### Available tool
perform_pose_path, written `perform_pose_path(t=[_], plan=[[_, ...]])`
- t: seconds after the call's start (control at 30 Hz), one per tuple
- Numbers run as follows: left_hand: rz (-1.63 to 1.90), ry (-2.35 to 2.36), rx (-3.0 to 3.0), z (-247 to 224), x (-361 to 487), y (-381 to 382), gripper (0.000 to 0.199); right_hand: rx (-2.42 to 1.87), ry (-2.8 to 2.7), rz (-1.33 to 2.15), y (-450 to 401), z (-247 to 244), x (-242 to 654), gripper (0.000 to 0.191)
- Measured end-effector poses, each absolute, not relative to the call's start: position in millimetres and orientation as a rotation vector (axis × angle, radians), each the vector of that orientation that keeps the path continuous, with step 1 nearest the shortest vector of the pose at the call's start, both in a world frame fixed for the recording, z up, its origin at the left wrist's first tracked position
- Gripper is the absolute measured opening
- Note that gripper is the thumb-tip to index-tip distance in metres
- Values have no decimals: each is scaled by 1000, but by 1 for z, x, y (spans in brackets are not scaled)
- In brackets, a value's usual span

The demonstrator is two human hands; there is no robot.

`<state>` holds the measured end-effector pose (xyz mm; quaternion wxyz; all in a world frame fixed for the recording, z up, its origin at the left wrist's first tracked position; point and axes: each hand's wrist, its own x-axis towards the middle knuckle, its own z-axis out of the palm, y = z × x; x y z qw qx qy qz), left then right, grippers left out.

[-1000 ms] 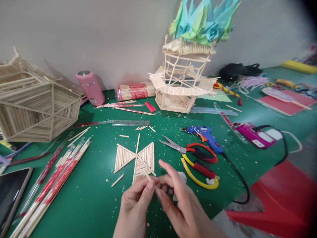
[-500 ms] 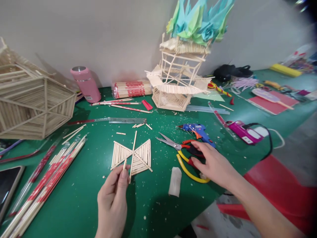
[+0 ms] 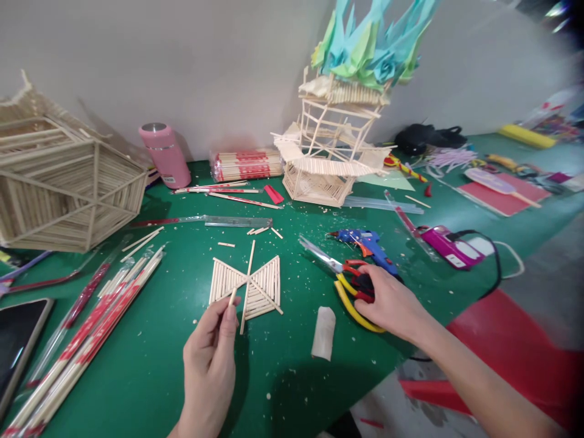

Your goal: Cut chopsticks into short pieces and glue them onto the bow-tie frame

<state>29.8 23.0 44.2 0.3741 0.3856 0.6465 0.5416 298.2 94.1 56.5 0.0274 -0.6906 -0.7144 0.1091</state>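
Well, my L fingers (image 3: 229,321), nearly closed, are pinching a stick (image 3: 233,296); R fingers (image 3: 376,277) are gripping scissors (image 3: 338,267), maybe risking a bump b/c the glue gun (image 3: 371,243) is lying close.

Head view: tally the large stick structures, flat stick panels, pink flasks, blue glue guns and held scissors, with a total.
Large stick structures: 2 (left structure, tower)
Flat stick panel: 1
Pink flask: 1
Blue glue gun: 1
Held scissors: 1
Total: 6

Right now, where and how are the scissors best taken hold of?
I'd say by the handles, coming from the right, where your right grip is: the curved loops lie on that side, while the blades of the scissors point left, away from it.
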Motion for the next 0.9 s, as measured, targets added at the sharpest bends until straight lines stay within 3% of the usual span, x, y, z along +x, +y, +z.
perform_pose_path(t=[0.2,0.37,0.53,0.7,0.9], plan=[[1274,1604,987,49,34,21,28,-1985,-2083,390,78,77,302,44],[1200,1462,898,51,36,20,30,-1749,-2092,677,56,96,279,35],[1156,1375,910,55,37,20,30,-1638,-2111,898,34,96,261,44],[1144,1361,944,56,38,19,27,-1599,-2141,934,18,97,255,52],[1152,1360,1106,59,43,16,22,-1524,-2170,987,16,104,242,47]])
